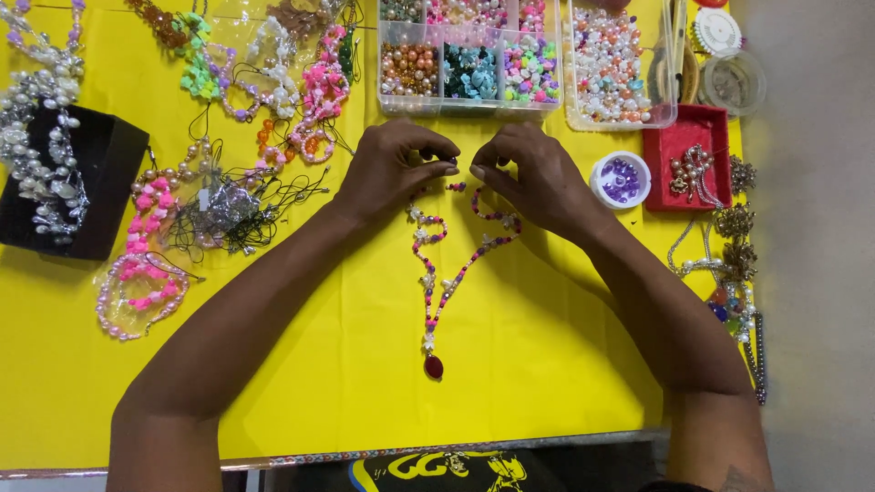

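A beaded necklace [436, 273] of pink and white beads lies on the yellow table cover [510, 364], its dark red pendant [434, 367] pointing toward me. My left hand [390, 169] pinches the left end of the strand near its top. My right hand [533, 175] pinches the right end. The fingertips of both hands almost meet over a few loose beads [456, 187] between them.
A clear compartment box of coloured beads [469, 68] and a tray of pearl beads [609, 64] stand at the back. A small tub of purple beads [622, 179] and a red box [694, 155] sit right. Finished bracelets [141, 282] and a black display stand [87, 182] lie left.
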